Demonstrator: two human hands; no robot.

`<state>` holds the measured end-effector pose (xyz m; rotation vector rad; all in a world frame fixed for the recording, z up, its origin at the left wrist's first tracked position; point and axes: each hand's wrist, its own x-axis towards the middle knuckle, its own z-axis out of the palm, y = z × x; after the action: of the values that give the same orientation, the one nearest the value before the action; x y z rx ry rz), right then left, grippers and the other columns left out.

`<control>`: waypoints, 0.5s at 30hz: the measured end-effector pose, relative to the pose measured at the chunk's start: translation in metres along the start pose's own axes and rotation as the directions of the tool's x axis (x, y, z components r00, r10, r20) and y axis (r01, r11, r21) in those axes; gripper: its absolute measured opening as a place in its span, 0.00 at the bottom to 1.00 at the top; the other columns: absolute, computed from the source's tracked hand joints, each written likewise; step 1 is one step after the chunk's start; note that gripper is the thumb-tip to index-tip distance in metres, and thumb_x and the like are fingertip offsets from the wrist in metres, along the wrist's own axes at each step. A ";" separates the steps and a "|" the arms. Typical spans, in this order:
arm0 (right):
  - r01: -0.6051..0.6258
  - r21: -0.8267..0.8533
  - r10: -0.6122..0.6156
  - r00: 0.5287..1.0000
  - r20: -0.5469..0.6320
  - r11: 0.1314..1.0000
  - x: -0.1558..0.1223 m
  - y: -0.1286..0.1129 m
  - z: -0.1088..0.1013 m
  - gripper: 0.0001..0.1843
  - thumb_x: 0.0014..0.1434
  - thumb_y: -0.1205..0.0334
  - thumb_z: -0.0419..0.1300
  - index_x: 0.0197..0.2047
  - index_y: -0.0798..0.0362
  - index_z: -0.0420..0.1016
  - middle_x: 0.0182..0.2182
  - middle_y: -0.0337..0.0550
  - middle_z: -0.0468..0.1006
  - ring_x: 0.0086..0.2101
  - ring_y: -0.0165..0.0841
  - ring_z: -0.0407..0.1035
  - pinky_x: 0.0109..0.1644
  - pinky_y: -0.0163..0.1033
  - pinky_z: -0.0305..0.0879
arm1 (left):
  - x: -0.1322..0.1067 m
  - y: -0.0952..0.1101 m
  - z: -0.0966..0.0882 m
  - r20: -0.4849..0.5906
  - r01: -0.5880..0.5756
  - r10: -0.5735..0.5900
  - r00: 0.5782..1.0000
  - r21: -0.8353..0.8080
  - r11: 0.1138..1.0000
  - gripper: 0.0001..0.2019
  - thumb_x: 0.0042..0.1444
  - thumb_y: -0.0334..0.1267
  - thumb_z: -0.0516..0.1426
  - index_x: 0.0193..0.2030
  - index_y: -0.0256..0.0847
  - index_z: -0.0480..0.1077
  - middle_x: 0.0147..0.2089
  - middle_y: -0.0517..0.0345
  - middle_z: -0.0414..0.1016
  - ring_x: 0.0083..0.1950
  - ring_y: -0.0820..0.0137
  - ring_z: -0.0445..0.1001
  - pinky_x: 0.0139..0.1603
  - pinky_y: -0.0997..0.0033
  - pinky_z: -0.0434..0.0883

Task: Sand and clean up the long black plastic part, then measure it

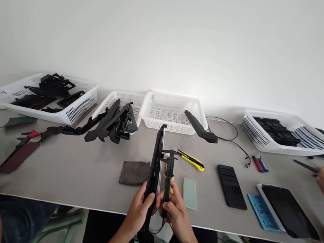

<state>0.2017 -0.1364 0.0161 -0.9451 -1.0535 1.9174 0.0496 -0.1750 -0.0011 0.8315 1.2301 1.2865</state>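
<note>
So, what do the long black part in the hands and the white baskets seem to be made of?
The long black part, held by the left hand, looks like moulded plastic with a matte finish: dull surface, moulded ribs. The white baskets look like glossy plastic with perforated, lattice walls. The caliper in the right hand looks dark; plastic or metal is unclear.

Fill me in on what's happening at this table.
A person seated at the grey table holds a long black plastic part upright-ish in the left hand, while the right hand holds a black caliper against it. A yellow utility knife and a grey cloth lie close by. White baskets along the wall hold more black parts. Other people's hands work at both ends of the table.
</note>
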 end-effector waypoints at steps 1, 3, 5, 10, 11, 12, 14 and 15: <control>-0.004 0.007 0.004 1.000 0.002 1.000 0.000 0.000 0.001 0.48 0.56 0.61 0.62 0.79 0.45 0.56 0.34 0.38 0.76 0.27 0.32 0.65 0.22 0.31 0.54 | 0.000 -0.001 0.000 -0.003 -0.010 0.010 1.000 -0.001 1.000 0.27 0.68 0.59 0.61 0.63 0.41 0.76 0.42 0.52 0.81 0.47 0.58 0.79 0.47 0.65 0.76; -0.014 0.019 0.014 1.000 0.008 1.000 0.000 0.002 0.001 0.50 0.56 0.62 0.62 0.80 0.44 0.55 0.34 0.37 0.76 0.27 0.31 0.63 0.22 0.31 0.54 | 0.001 -0.003 -0.001 -0.015 -0.027 0.027 1.000 -0.004 1.000 0.26 0.69 0.58 0.62 0.64 0.42 0.77 0.49 0.50 0.83 0.55 0.55 0.79 0.56 0.63 0.76; -0.020 0.025 0.019 1.000 0.016 0.999 0.000 0.005 0.000 0.51 0.55 0.62 0.62 0.81 0.44 0.54 0.35 0.37 0.76 0.26 0.30 0.63 0.22 0.31 0.53 | 0.002 -0.004 -0.002 -0.022 -0.034 0.033 0.999 -0.005 0.999 0.26 0.69 0.57 0.62 0.65 0.43 0.76 0.54 0.48 0.84 0.61 0.54 0.78 0.62 0.61 0.74; -0.025 0.027 0.024 0.999 0.022 0.999 -0.001 0.010 -0.006 0.58 0.55 0.62 0.60 0.85 0.46 0.39 0.35 0.36 0.77 0.25 0.31 0.63 0.23 0.32 0.56 | 0.002 -0.005 -0.002 -0.038 -0.018 0.018 0.999 -0.015 1.000 0.29 0.67 0.59 0.64 0.65 0.42 0.76 0.58 0.47 0.84 0.60 0.55 0.79 0.62 0.63 0.73; -0.031 0.025 0.030 0.999 0.024 0.999 -0.002 0.010 -0.006 0.60 0.55 0.63 0.60 0.85 0.46 0.37 0.35 0.36 0.77 0.26 0.31 0.63 0.24 0.33 0.57 | 0.002 -0.005 -0.002 -0.039 -0.014 0.014 0.999 -0.017 1.000 0.30 0.66 0.60 0.64 0.65 0.41 0.76 0.57 0.47 0.84 0.59 0.56 0.79 0.61 0.64 0.74; -0.037 0.023 0.036 0.999 0.027 0.999 -0.002 0.010 -0.007 0.60 0.55 0.63 0.59 0.86 0.46 0.36 0.36 0.37 0.77 0.26 0.31 0.64 0.24 0.33 0.57 | 0.002 -0.005 -0.002 -0.038 -0.011 0.010 0.999 -0.017 1.000 0.30 0.66 0.60 0.64 0.65 0.41 0.76 0.55 0.48 0.84 0.57 0.57 0.79 0.59 0.65 0.74; -0.042 0.025 0.042 0.999 0.035 0.999 -0.003 0.008 -0.007 0.60 0.55 0.64 0.59 0.86 0.46 0.36 0.37 0.37 0.77 0.27 0.31 0.63 0.25 0.33 0.57 | 0.001 -0.004 -0.002 -0.033 -0.009 0.009 0.999 -0.014 1.000 0.30 0.66 0.61 0.63 0.65 0.41 0.76 0.52 0.49 0.84 0.53 0.58 0.79 0.54 0.66 0.75; -0.044 0.027 0.043 0.998 0.037 0.999 -0.003 0.007 -0.007 0.60 0.55 0.64 0.59 0.86 0.46 0.37 0.37 0.38 0.78 0.27 0.31 0.63 0.25 0.33 0.58 | 0.001 -0.004 -0.001 -0.032 -0.006 0.006 0.999 -0.011 1.000 0.30 0.67 0.61 0.63 0.65 0.41 0.76 0.51 0.49 0.84 0.51 0.59 0.79 0.52 0.67 0.76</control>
<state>0.2074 -0.1395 0.0075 -0.9272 -1.0320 1.9872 0.0491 -0.1746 -0.0057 0.8097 1.2455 1.3147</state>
